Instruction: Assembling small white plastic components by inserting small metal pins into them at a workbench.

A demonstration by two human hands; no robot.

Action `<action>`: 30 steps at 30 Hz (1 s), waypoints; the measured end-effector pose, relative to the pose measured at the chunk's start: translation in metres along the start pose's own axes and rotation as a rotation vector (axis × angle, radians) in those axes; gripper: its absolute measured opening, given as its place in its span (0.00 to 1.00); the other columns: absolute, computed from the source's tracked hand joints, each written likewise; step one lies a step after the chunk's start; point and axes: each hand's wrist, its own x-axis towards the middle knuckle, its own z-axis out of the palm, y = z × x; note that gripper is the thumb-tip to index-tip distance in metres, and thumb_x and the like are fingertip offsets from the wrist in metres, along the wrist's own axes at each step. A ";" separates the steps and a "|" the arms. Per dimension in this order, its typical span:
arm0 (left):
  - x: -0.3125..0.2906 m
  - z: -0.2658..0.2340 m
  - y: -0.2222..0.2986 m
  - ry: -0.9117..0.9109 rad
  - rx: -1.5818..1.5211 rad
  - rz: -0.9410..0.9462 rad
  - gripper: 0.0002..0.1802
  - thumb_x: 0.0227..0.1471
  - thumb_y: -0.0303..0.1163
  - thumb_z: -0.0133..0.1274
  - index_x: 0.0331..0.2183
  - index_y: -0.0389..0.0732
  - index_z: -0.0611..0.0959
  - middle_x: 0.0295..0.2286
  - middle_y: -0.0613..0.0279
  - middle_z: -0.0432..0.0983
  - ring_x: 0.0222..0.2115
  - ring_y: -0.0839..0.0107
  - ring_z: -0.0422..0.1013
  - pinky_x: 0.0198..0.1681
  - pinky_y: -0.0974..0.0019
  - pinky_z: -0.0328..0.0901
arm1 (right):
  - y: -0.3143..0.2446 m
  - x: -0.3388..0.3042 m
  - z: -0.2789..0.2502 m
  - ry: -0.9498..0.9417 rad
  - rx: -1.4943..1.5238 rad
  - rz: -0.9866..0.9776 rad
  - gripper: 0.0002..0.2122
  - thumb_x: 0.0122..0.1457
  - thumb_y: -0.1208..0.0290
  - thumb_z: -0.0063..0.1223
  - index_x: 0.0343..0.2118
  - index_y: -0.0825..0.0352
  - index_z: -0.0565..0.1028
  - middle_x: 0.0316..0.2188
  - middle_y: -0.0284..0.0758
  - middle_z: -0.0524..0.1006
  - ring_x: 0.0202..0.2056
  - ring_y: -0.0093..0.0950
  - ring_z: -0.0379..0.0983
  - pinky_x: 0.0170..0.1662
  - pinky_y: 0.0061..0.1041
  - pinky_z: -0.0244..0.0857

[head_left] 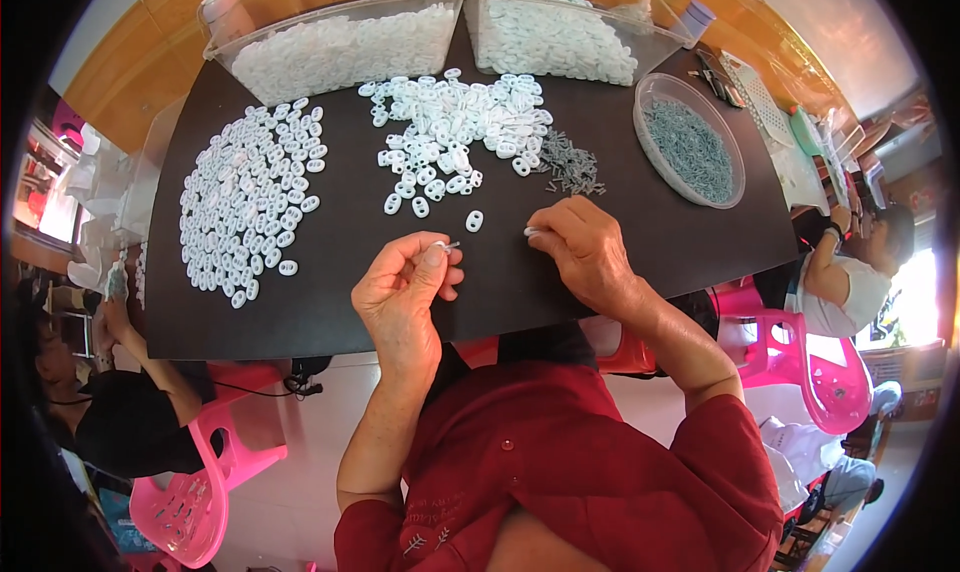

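Note:
My left hand (400, 297) is raised over the near part of the dark table (250, 332). Between its thumb and index finger it pinches a small white oval piece (440, 245), and a thin grey pin (454, 245) sticks out toward the right. To its right, my right hand (590, 252) is closed in a pinch on another small white piece (531, 232), mostly covered by the fingertips. A single white two-holed oval piece (474, 221) lies just beyond the hands. Farther back are a heap of white oval pieces (450, 122) and a small pile of grey pins (570, 162).
A wide spread of white oval pieces (240, 202) covers the table's left. Two clear bins, left (300, 30) and right (655, 47), hold white pieces at the back. A round tub (714, 203) of grey pins stands right. People sit on both sides near pink chairs (185, 512).

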 end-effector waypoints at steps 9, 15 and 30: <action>-0.003 0.009 -0.004 -0.053 -0.047 0.052 0.06 0.53 0.23 0.51 0.33 0.30 0.78 0.26 0.55 0.77 0.23 0.75 0.72 0.26 0.75 0.65 | -0.044 0.024 0.004 -0.244 0.507 0.297 0.05 0.51 0.77 0.57 0.31 0.68 0.75 0.26 0.29 0.71 0.27 0.17 0.66 0.30 0.17 0.61; -0.007 0.004 -0.005 -0.027 -0.061 0.021 0.07 0.53 0.24 0.52 0.33 0.30 0.78 0.25 0.54 0.77 0.22 0.73 0.73 0.24 0.74 0.67 | -0.043 0.023 0.010 -0.224 0.652 0.315 0.07 0.52 0.80 0.54 0.35 0.69 0.76 0.28 0.28 0.72 0.28 0.16 0.67 0.33 0.17 0.63; -0.007 -0.003 -0.002 0.027 -0.159 -0.091 0.07 0.53 0.24 0.51 0.33 0.29 0.76 0.25 0.49 0.77 0.21 0.67 0.74 0.20 0.70 0.68 | -0.051 0.019 0.018 -0.161 0.840 0.459 0.08 0.54 0.79 0.51 0.37 0.71 0.75 0.28 0.30 0.75 0.31 0.15 0.69 0.34 0.17 0.65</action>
